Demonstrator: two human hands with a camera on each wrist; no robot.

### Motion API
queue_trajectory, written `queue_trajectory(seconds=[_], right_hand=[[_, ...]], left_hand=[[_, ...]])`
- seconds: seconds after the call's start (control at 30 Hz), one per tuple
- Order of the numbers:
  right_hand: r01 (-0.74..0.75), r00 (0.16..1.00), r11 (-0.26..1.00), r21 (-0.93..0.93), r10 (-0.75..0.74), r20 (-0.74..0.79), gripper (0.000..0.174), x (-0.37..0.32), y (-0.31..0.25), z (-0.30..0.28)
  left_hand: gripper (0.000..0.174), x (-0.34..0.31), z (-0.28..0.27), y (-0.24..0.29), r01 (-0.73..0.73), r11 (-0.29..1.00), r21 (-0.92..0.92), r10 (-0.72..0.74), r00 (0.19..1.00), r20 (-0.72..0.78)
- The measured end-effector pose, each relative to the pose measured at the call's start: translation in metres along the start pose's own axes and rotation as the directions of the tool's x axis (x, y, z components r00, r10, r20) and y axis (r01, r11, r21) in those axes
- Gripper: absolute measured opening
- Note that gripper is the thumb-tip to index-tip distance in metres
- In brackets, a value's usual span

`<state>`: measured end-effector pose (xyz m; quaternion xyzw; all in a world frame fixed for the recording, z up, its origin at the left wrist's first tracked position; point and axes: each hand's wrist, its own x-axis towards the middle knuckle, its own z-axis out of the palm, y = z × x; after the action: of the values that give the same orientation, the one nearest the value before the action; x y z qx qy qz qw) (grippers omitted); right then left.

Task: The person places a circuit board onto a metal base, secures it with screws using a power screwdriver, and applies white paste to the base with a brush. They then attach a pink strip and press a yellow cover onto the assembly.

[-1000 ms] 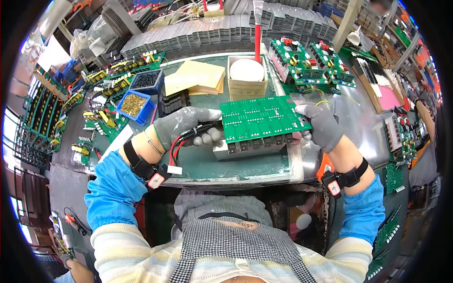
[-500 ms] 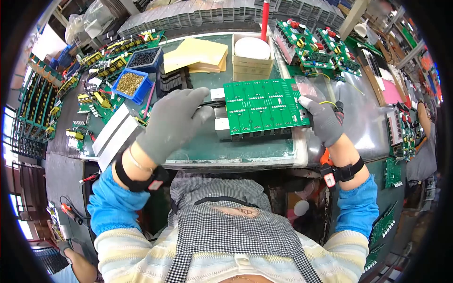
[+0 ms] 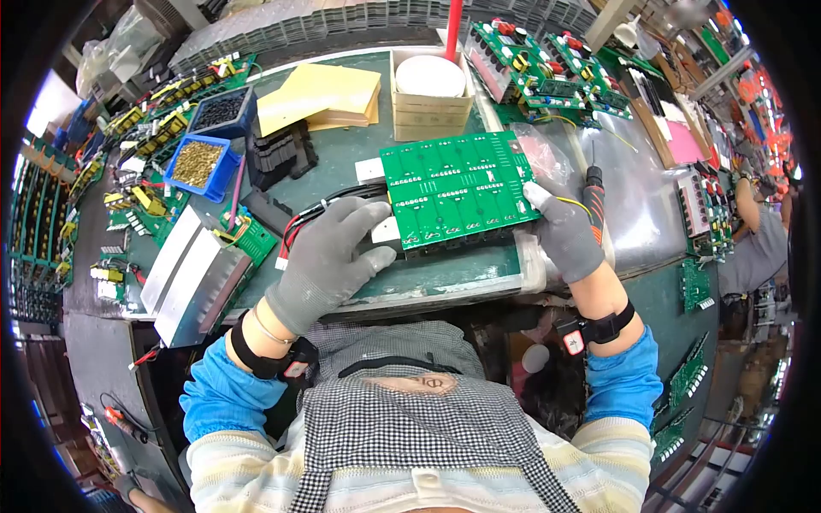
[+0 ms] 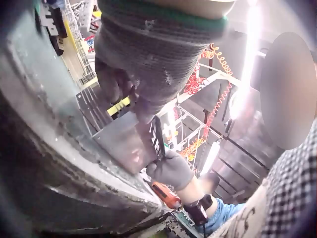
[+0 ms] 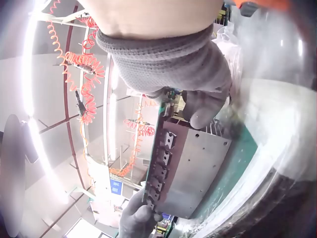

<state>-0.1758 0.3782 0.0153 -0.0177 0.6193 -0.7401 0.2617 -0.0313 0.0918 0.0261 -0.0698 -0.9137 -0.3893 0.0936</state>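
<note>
A green circuit board [image 3: 457,188] sits over a metal heat sink [image 5: 198,161] on the bench, with a row of black parts along its near side. My right hand [image 3: 569,235], in a grey glove, grips its right end, thumb on top and fingers underneath. At the left end, my gloved left hand [image 3: 329,265] holds the near corner, fingertips and thumb around the end; its far fingers are partly hidden in the left wrist view. Black and red cables [image 3: 321,205] run out leftward past the left hand, ending in a white connector [image 3: 281,263].
Left stand a silver heat sink assembly [image 3: 192,278], a blue bin of brass parts [image 3: 229,169] and a bin of black parts [image 3: 224,111]. Yellow sheets [image 3: 321,98] and a box with a white roll [image 3: 432,120] lie behind. An orange-black screwdriver [image 3: 595,205] is right.
The board has come down flatter onto the bench. My left hand let go of the cables, moved off the board, then came back to its near left corner. The right hand keeps its end.
</note>
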Motion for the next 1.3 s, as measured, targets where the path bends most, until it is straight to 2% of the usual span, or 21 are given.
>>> queue_trajectory(seconds=[0.07, 0.13, 0.27, 0.33, 0.43, 0.53, 0.67, 0.77, 0.87, 0.97, 1.07, 1.17, 1.3], right_hand=[[0.017, 0.999, 1.000, 0.009, -0.017, -0.040, 0.034, -0.002, 0.000, 0.005], [0.005, 1.000, 1.000, 0.031, -0.005, 0.005, 0.033, 0.001, 0.006, -0.007], [0.028, 0.999, 0.997, 0.068, -0.031, 0.044, 0.033, 0.001, 0.008, -0.009], [0.048, 0.999, 0.996, 0.078, -0.048, -0.007, 0.033, 0.000, 0.005, 0.003], [0.062, 0.997, 0.995, 0.076, -0.059, -0.040, 0.035, -0.002, 0.003, 0.010], [0.091, 0.995, 0.990, 0.108, -0.085, -0.059, 0.036, -0.005, 0.001, 0.021], [0.148, 0.989, 0.987, 0.058, -0.148, -0.008, 0.036, -0.006, 0.006, 0.017], [0.133, 0.991, 0.986, 0.104, -0.135, 0.011, 0.035, -0.007, 0.004, 0.017], [0.130, 0.990, 0.990, 0.054, -0.133, 0.054, 0.035, -0.005, 0.005, 0.010], [0.125, 0.990, 0.989, 0.079, -0.130, 0.060, 0.035, -0.003, 0.005, 0.009], [0.120, 0.993, 0.979, 0.162, -0.120, -0.011, 0.035, -0.006, 0.004, 0.017], [0.193, 0.981, 0.976, 0.098, -0.194, 0.002, 0.036, -0.002, 0.013, 0.010], [0.141, 0.989, 0.980, 0.141, -0.146, 0.026, 0.036, -0.004, 0.007, 0.013]], left_hand=[[0.051, 0.002, 0.006, -0.007, -0.071, 0.997, 0.014, 0.071, 0.997, -0.027], [0.052, 0.001, 0.013, -0.021, -0.165, 0.984, 0.070, 0.169, 0.983, -0.067], [0.054, 0.000, 0.014, -0.024, -0.104, 0.992, 0.071, 0.106, 0.994, -0.023], [0.056, 0.002, 0.012, -0.022, -0.100, 0.994, 0.043, 0.101, 0.995, -0.021], [0.057, 0.001, 0.013, -0.023, -0.162, 0.986, 0.025, 0.164, 0.981, -0.099], [0.057, 0.001, 0.010, -0.022, -0.182, 0.978, 0.107, 0.186, 0.982, -0.032], [0.057, 0.000, 0.012, -0.020, -0.183, 0.976, 0.120, 0.191, 0.980, -0.058], [0.056, 0.000, 0.009, -0.017, -0.166, 0.979, 0.115, 0.171, 0.984, -0.040], [0.056, 0.002, 0.007, -0.017, -0.182, 0.976, 0.117, 0.187, 0.982, -0.026], [0.055, 0.006, 0.006, -0.019, -0.205, 0.972, 0.112, 0.208, 0.978, -0.018], [0.055, 0.004, 0.006, -0.018, -0.192, 0.975, 0.116, 0.194, 0.981, -0.007], [0.056, 0.003, 0.006, -0.016, -0.192, 0.973, 0.131, 0.194, 0.981, -0.004], [0.061, 0.003, 0.009, -0.018, -0.196, 0.969, 0.151, 0.202, 0.979, -0.029]])
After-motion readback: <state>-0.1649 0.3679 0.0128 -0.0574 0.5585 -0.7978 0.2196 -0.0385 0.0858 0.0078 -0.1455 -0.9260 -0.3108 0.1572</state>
